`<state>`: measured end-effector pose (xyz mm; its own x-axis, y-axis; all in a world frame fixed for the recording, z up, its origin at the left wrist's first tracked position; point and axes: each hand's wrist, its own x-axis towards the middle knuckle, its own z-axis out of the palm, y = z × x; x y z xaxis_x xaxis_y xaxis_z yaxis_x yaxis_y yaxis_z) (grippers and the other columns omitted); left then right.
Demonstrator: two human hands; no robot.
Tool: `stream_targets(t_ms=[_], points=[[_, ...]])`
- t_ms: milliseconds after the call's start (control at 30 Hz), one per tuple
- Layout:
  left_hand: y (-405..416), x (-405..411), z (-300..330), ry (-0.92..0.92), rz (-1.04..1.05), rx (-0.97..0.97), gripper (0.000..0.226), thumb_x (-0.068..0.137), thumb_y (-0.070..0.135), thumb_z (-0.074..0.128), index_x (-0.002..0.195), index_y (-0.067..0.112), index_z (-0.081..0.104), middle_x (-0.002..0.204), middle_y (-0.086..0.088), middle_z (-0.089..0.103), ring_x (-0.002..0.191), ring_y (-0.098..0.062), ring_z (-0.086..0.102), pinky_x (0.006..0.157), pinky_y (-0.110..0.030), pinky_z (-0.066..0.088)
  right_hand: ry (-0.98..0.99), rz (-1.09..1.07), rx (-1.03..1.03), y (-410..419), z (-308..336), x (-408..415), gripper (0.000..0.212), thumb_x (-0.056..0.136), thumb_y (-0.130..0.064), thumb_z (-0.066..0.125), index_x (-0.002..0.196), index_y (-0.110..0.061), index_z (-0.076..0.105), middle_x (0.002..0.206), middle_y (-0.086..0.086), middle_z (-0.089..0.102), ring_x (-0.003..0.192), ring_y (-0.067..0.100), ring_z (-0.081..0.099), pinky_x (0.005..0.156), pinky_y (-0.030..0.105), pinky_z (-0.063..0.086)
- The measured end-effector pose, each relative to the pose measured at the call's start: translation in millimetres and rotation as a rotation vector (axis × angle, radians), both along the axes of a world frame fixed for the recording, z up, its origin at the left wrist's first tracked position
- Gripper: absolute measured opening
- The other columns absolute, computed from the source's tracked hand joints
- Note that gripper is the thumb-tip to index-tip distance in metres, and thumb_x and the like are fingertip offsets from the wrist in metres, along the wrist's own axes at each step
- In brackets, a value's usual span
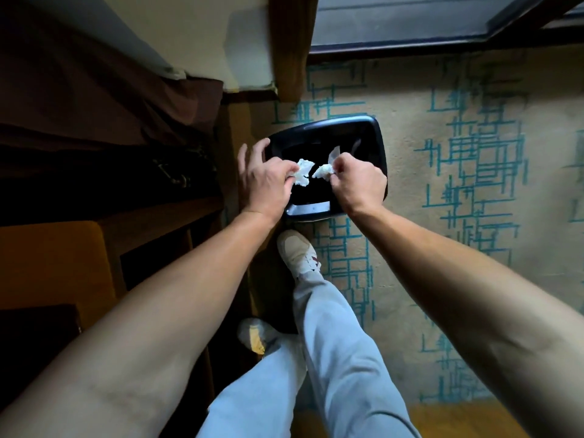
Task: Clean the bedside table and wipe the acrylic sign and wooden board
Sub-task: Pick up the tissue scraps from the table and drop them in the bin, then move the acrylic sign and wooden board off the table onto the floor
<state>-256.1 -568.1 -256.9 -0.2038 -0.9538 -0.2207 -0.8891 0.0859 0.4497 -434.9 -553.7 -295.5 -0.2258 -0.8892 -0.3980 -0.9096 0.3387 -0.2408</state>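
Note:
Both my hands hover over a black rectangular waste bin point(376, 143) that stands on the carpet. My left hand point(265, 181) pinches a crumpled white tissue point(303, 172) with thumb and forefinger while its other fingers spread over the bin's left rim. My right hand point(357, 181) is closed on a second crumpled white tissue point(322, 171), and a thin clear scrap sticks up from that fist. The two wads almost touch above the bin's dark opening. The acrylic sign and the wooden board are out of view.
The bedside table point(151, 222), dark wood, stands at the left, with a bed in a brown cover point(94, 105) behind it. Beige carpet with teal line patterns point(474, 184) spreads to the right. My legs in light trousers and white shoes point(300, 254) stand just before the bin.

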Motion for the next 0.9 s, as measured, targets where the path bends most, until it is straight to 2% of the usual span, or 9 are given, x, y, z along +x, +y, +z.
stream_targets(t_ms=[67,233,333,467,533,600,700,800,900], points=[[2,0,-9,-0.056,-0.049,0.005,0.016,0.086,0.022,0.074,0.101,0.022,0.080,0.099,0.000,0.078,0.137,-0.031,0.048,0.120,-0.058,0.018,0.025,0.044,0.005,-1,-6,-1,0.019,0.086,-0.039,0.064,0.096,-0.023,0.065,0.086,0.012,0.073,0.084,0.037,0.069,0.065,0.036,0.045],[-1,-13,-18,-0.108,-0.138,-0.036,0.016,0.090,0.023,0.068,0.101,0.022,0.079,0.097,-0.001,0.077,0.142,-0.032,0.043,0.122,-0.062,0.012,0.038,0.154,-0.019,-4,-7,-2,0.020,0.088,-0.037,0.063,0.097,-0.020,0.069,0.085,0.013,0.071,0.086,0.038,0.066,0.064,0.039,0.050],[-6,-13,-23,-0.184,-0.215,-0.021,0.022,0.092,0.034,0.066,0.109,0.024,0.077,0.115,0.003,0.075,0.151,-0.032,0.030,0.122,-0.063,0.007,0.061,0.242,0.032,-4,-6,-3,0.021,0.090,-0.035,0.058,0.098,-0.017,0.066,0.094,0.008,0.071,0.096,0.033,0.062,0.069,0.040,0.050],[2,-6,-20,-0.231,-0.256,0.005,0.046,0.086,0.046,0.071,0.124,0.020,0.071,0.152,0.002,0.052,0.154,-0.036,0.018,0.122,-0.063,0.012,0.123,0.359,0.065,2,5,-5,0.033,0.090,-0.037,0.056,0.107,-0.010,0.065,0.113,0.012,0.065,0.112,0.035,0.054,0.085,0.044,0.047],[9,2,-13,-0.214,-0.230,-0.018,0.058,0.084,0.048,0.072,0.133,0.020,0.065,0.163,-0.003,0.035,0.155,-0.036,0.016,0.122,-0.062,0.014,0.145,0.380,0.035,8,16,-7,0.043,0.089,-0.037,0.054,0.121,-0.010,0.060,0.132,0.016,0.058,0.123,0.037,0.050,0.093,0.047,0.045],[15,12,-2,-0.243,-0.200,-0.011,0.076,0.084,0.056,0.069,0.148,0.021,0.049,0.169,-0.007,0.016,0.156,-0.036,0.010,0.122,-0.060,0.014,0.151,0.393,0.011,14,32,-11,0.060,0.090,-0.042,0.054,0.142,-0.013,0.048,0.154,0.019,0.041,0.140,0.039,0.038,0.108,0.050,0.037],[23,32,21,-0.333,-0.172,0.043,0.091,0.085,0.069,0.057,0.158,0.024,0.027,0.171,-0.009,0.000,0.157,-0.034,-0.001,0.123,-0.059,0.010,0.174,0.436,0.029,20,62,-17,0.073,0.093,-0.054,0.047,0.156,-0.021,0.031,0.165,0.016,0.022,0.153,0.038,0.017,0.121,0.055,0.020],[29,53,57,-0.314,-0.104,0.045,0.089,0.087,0.069,0.054,0.159,0.026,0.025,0.171,-0.008,0.000,0.157,-0.033,-0.001,0.124,-0.057,0.008,0.162,0.433,0.000,18,97,-14,0.075,0.093,-0.058,0.043,0.157,-0.022,0.028,0.167,0.015,0.019,0.154,0.036,0.013,0.123,0.056,0.015],[42,78,99,-0.153,0.025,-0.029,0.075,0.090,0.056,0.058,0.154,0.022,0.040,0.169,-0.012,0.014,0.155,-0.035,0.011,0.124,-0.054,0.015,0.119,0.442,-0.093,15,136,-2,0.073,0.093,-0.056,0.043,0.156,-0.020,0.031,0.166,0.015,0.021,0.154,0.036,0.015,0.123,0.054,0.016]])
